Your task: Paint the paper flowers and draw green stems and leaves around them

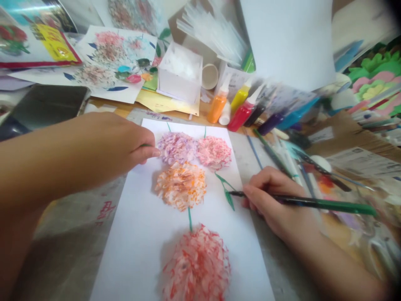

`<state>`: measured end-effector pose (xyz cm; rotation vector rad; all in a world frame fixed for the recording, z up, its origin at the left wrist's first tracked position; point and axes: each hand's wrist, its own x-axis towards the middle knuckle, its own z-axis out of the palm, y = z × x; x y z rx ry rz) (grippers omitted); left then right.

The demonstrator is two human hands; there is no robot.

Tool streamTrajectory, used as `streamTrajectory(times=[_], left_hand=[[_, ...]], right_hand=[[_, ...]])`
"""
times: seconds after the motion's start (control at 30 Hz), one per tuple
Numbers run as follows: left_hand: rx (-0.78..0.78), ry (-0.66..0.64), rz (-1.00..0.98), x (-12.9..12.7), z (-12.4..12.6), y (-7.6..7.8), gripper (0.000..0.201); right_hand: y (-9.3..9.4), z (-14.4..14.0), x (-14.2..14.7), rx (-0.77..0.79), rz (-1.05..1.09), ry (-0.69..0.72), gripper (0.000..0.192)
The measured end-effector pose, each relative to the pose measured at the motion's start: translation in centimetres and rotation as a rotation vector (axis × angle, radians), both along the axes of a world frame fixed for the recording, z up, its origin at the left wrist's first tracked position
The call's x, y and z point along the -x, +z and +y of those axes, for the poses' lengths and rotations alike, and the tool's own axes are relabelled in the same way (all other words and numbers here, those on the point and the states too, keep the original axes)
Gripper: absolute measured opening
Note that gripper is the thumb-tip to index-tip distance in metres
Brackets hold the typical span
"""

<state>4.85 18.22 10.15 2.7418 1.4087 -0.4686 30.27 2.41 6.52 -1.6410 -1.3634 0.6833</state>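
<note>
My right hand (275,200) grips a felt-tip pen (316,203) with a black barrel and a green end. Its tip touches a green drawn leaf (229,200) on the white sheet of paper (138,234). My left hand (131,140) is closed at the sheet's upper left edge, beside a purple-tinged ruffled flower (177,147); a sliver of green shows between its fingers, too small to name. A pink flower (214,151), an orange-edged flower (181,184) and a larger red-edged flower (199,265) also lie on the sheet, with short green lines near them.
Behind the sheet stand orange (217,106), yellow and red (242,113) paint bottles and a white box (180,71). A dark phone (46,106) lies at left. Brushes (272,152) and a cardboard box (360,142) are at right. Flower pictures (109,88) lie at the back.
</note>
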Motion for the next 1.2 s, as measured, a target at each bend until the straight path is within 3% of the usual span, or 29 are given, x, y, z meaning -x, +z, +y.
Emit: streamTrajectory(times=[0.8,1.0,1.2], left_hand=[[-0.01,-0.005,0.031,-0.58,-0.62,0.64,0.029],[0.004,0.03,0.121,-0.73,-0.71,0.65,0.022],[-0.015,0.012,0.135,-0.35,-0.48,0.43,0.021]], right_hand=[[-0.68,-0.11,-0.36,-0.021,-0.03,0.006,0.021],[-0.11,-0.23,-0.34,0.087,0.002,-0.007,0.023],[-0.04,-0.06,-0.29,0.065,-0.009,0.012,0.024]])
